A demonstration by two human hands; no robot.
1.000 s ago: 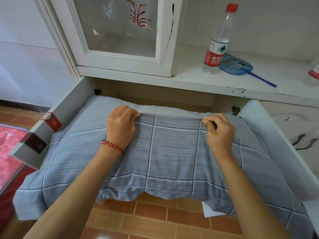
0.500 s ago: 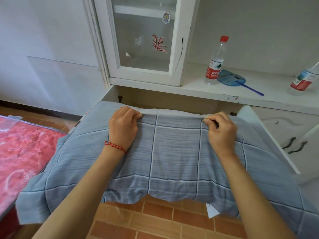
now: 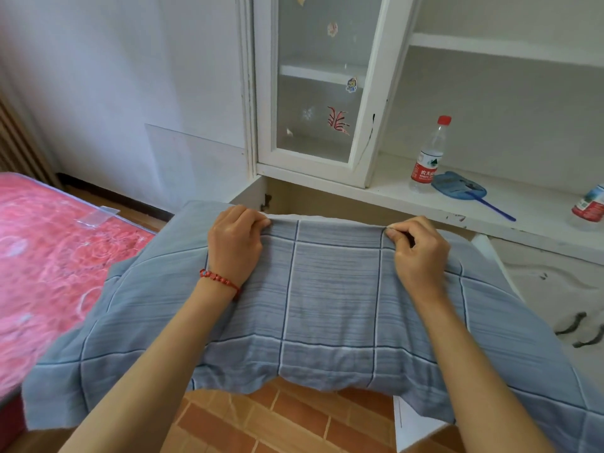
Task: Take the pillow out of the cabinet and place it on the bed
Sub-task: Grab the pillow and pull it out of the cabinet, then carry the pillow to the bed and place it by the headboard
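A large blue-grey checked pillow (image 3: 330,295) hangs in the air over the tiled floor, in front of the white cabinet (image 3: 327,178). My left hand (image 3: 237,245), with a red bead bracelet on the wrist, grips the pillow's far edge left of middle. My right hand (image 3: 420,253) pinches the same edge to the right. The pillow's ends droop on both sides. The cabinet's low compartment (image 3: 327,204) shows dark behind the pillow, its doors swung open. The bed (image 3: 55,256), covered in red floral fabric, lies at the left.
On the cabinet's shelf (image 3: 392,194) stand a water bottle (image 3: 428,158) with a red cap, a blue fly swatter (image 3: 464,189) and a second bottle (image 3: 590,204) at the right edge. A glass cabinet door (image 3: 320,80) is above. A white paper (image 3: 411,423) lies on the brick-pattern floor.
The pillow has come up and back out of the low compartment with both hands still gripping it. The view has risen and turned left, bringing more of the bed into sight.
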